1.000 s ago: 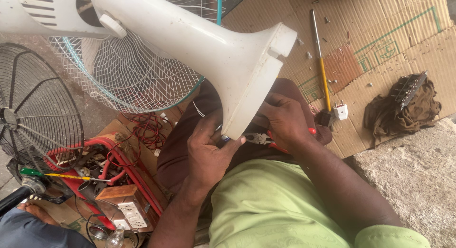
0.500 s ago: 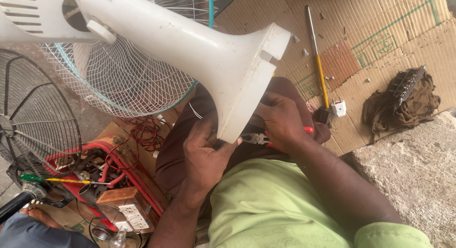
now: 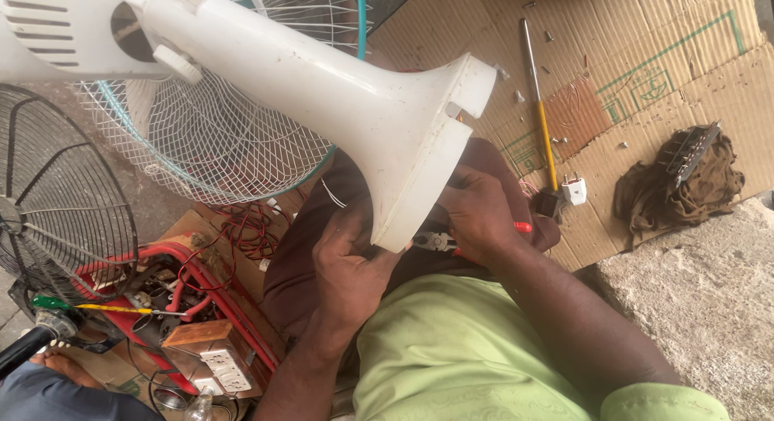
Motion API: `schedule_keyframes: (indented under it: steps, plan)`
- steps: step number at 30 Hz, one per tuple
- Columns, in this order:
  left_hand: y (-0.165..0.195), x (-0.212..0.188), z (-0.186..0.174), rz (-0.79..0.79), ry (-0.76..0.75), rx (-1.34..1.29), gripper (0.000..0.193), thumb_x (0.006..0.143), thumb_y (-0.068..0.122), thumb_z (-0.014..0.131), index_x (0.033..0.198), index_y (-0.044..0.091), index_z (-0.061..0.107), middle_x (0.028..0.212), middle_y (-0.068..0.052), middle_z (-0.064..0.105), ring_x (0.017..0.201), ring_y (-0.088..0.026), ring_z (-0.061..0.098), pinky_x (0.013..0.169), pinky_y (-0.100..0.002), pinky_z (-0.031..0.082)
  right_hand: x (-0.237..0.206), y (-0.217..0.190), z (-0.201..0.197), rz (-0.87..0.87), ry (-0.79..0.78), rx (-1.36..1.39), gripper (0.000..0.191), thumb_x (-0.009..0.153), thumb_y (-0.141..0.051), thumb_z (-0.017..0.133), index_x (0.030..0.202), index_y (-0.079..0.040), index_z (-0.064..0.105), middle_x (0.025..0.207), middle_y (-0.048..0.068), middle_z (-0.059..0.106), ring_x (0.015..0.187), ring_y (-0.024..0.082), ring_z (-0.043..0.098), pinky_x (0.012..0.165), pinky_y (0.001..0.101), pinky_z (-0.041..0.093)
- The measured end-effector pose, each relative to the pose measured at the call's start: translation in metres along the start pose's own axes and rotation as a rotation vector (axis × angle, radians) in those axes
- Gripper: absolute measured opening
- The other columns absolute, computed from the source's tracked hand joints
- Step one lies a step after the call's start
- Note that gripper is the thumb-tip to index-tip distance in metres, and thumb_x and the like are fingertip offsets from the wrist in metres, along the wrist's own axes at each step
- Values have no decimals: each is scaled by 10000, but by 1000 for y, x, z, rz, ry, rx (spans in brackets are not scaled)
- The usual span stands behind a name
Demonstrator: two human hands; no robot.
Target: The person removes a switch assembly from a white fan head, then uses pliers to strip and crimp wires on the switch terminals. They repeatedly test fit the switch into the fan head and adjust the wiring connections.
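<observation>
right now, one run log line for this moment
left hand: grips rim of white fan base | right hand: holds red-handled pliers at rim | nearby: yellow screwdriver on cardboard

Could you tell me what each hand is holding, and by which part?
Right hand holds pliers by their red handles; left hand steadies the white fan stand at its base rim.

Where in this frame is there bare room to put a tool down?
Bare cardboard sheet lies free between the yellow-handled screwdriver and the brown rag; small screws dot it near the screwdriver. The grey concrete slab below the rag is bare too. The red toolbox by the black fan grille is crowded.
</observation>
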State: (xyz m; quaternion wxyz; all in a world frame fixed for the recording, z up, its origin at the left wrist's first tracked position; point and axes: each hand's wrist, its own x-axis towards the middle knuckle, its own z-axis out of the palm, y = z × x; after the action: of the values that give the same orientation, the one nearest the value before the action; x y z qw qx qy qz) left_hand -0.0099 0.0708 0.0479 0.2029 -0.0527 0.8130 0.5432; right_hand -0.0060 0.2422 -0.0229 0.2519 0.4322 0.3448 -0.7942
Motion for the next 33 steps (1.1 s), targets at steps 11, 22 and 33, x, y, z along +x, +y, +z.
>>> schedule_keyframes:
  steps: [11, 22, 33]
  plan:
    - [2, 2, -2, 57, -9, 48, 507, 796, -21, 858, 1269, -8, 674, 1198, -143, 685, 1087, -210, 726, 892, -314, 629, 1, 1, -2, -24, -30, 63, 290, 932, 5, 648, 1203, 109, 660, 1101, 154, 747, 909, 198, 742, 810, 339, 631]
    - [-10, -5, 6, 3, -7, -65, 508, 814, -70, 811, 1293, -23, 647, 1256, -137, 629, 1099, -199, 726, 906, -297, 647, 2, 2, -5, -26, -11, 52, 277, 930, -2, 661, 1191, 90, 683, 1077, 143, 754, 882, 186, 742, 793, 319, 617]
    - [-14, -8, 8, -3, -11, -36, 538, 810, -79, 804, 1316, -22, 630, 1257, -128, 602, 1099, -189, 721, 920, -289, 646, -5, -6, 0, 17, 12, 22, 301, 934, -46, 660, 1210, 75, 672, 1078, 141, 751, 879, 193, 740, 781, 338, 628]
